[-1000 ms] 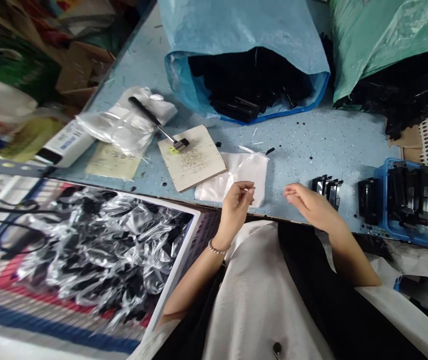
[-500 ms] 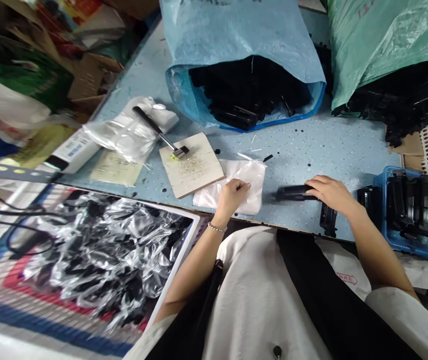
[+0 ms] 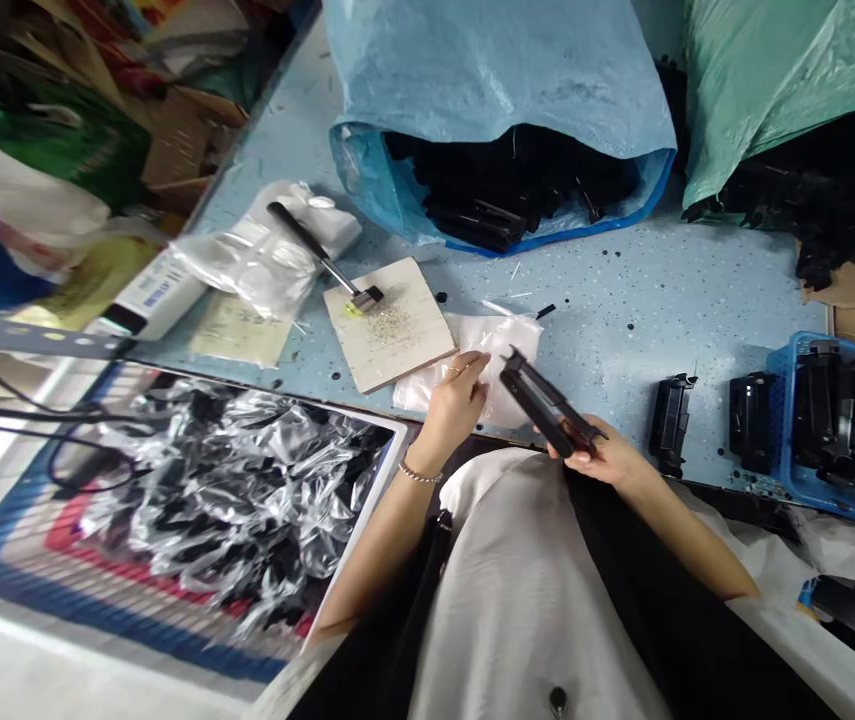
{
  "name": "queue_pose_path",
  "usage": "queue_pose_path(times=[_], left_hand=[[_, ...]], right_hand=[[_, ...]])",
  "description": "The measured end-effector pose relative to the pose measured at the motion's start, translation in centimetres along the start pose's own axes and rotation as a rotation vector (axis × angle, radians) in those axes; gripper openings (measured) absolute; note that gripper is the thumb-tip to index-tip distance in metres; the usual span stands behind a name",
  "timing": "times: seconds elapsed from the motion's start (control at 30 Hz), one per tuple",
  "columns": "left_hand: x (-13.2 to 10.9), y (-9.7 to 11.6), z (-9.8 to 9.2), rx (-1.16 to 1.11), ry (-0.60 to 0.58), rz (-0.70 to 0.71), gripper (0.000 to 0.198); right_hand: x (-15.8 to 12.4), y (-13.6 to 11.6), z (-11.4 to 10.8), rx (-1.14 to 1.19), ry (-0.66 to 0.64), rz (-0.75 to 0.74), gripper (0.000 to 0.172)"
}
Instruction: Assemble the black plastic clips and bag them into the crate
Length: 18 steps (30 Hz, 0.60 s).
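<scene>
My right hand [image 3: 607, 455] grips a long black plastic part [image 3: 539, 405] by its lower end, holding it tilted above the table's front edge. The part has a slot along its length. My left hand [image 3: 461, 400] is closed in a pinch over flat clear plastic bags [image 3: 509, 372]; its fingertips seem to hold a bag's edge, though the fingers partly hide it. A wooden board [image 3: 404, 340] overlaps the bags at the left, with a small black-handled hammer [image 3: 322, 255] resting on it. Two more black parts lie to the right, one [image 3: 671, 425] nearer my right hand.
A blue bag [image 3: 502, 80] and a green bag [image 3: 794, 80] of black parts stand at the back. A blue basket [image 3: 783, 470] at the right holds more. Below the left table edge, a white-rimmed crate [image 3: 389, 450] holds bagged parts. Crumpled plastic [image 3: 247, 255] lies left.
My right hand has brought the black part left and toward me, lifting and tilting it off the table. My left hand stays at the bags, its fingers slightly shifted.
</scene>
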State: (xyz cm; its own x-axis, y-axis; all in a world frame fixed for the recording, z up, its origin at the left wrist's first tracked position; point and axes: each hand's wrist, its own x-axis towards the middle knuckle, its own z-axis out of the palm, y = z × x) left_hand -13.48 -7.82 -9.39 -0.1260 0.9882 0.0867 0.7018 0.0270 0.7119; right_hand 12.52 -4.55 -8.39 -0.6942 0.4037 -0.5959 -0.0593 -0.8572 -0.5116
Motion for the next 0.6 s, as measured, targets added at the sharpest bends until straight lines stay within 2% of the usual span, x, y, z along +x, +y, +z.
queue_pose_path(times=[0.1, 0.17, 0.3, 0.37, 0.43, 0.5, 0.57, 0.6], left_hand=[[-0.5, 0.5, -0.9, -0.022, -0.006, 0.083, 0.054], [-1.3, 1.6, -1.2, -0.022, -0.034, 0.190, 0.058], [-3.3, 4.9, -0.2, -0.137, -0.174, 0.458, 0.071], [-4.0, 6.4, 0.4, -0.187, -0.233, 0.483, 0.073], [-4.5, 7.3, 0.0, -0.201, -0.243, 0.442, 0.067], [-5.5, 7.5, -2.1, -0.186, -0.220, 0.349, 0.051], [-7.4, 6.3, -5.8, -0.134, -0.203, 0.201, 0.036], [-8.6, 5.0, -8.1, -0.095, -0.206, 0.105, 0.033]], right_hand=[[1.3, 0.3, 0.3, 0.077, -0.114, 0.126, 0.018], [2.4, 0.2, 0.6, 0.048, -0.100, 0.118, 0.017], [3.3, -0.2, 1.6, -0.147, 0.121, -0.115, 0.019], [2.8, -0.3, 2.5, -0.285, 0.232, -0.242, 0.020], [1.8, -0.2, 3.5, -0.486, 0.268, -0.329, 0.017], [0.4, -0.4, 4.2, -0.665, 0.166, -0.337, 0.029], [-1.5, -1.2, 4.2, -0.774, 0.029, -0.293, 0.038], [-2.5, -1.9, 3.7, -0.844, 0.024, -0.300, 0.039]])
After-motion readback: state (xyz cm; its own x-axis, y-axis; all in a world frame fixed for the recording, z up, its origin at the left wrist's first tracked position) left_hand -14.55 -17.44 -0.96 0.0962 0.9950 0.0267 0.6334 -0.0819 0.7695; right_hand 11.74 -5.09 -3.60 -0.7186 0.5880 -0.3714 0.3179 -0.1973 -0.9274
